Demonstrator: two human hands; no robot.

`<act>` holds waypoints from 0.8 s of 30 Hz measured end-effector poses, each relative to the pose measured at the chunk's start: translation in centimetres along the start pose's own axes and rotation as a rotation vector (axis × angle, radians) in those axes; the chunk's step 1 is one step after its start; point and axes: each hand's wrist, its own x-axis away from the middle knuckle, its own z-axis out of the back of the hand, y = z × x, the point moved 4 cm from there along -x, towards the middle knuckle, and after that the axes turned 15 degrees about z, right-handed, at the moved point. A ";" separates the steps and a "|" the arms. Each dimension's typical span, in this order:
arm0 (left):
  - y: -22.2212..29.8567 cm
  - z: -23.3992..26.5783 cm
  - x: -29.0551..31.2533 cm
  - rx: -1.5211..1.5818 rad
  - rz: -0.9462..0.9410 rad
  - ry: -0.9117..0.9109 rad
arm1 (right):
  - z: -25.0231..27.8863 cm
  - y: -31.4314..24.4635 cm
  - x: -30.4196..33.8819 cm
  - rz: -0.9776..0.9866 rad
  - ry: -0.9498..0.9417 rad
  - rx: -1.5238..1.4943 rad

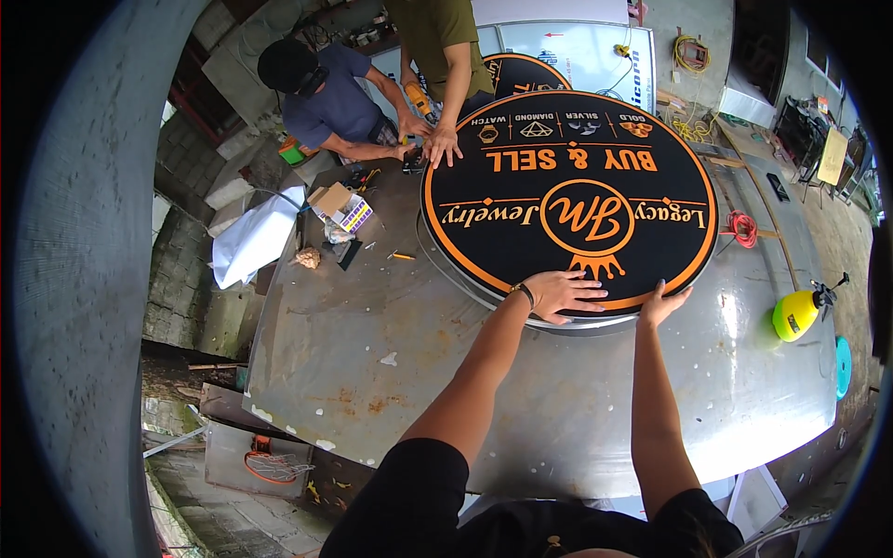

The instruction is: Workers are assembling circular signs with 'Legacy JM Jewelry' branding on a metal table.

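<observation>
A large round black sign (502, 209) with an orange border and orange and white lettering lies face up on a metal worktable (316, 372), its lettering upside down to me. My left hand (561, 296) rests flat on its near edge, fingers stretched to the right, a bracelet at the wrist. Against the near right rim lies my right hand (662, 304), its fingers extended along the edge. At the far left rim, a co-worker in a green shirt (433, 28) presses a hand on the sign and holds a yellow power tool (419, 98). Another in a dark cap (286, 65) bends beside it, hands at the rim.
Left of the sign are an opened small box (340, 206), pliers, and an orange-handled tool (402, 256). A white sheet (256, 240) hangs by the table's left side. A yellow spray bottle (795, 314) and red cable coil (741, 228) are at right. Another round sign (530, 70) stands behind.
</observation>
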 end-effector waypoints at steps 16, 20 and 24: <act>0.0 -0.2 -0.2 -0.002 -0.007 -0.023 | 0.2 -0.4 -0.1 -0.022 -0.008 -0.011; -0.1 -0.4 -0.1 0.008 -0.004 -0.005 | 0.2 -0.7 -0.1 -0.024 -0.012 -0.014; -0.1 -0.5 -0.2 0.003 -0.004 -0.003 | 0.2 -0.9 -0.2 -0.037 -0.016 -0.004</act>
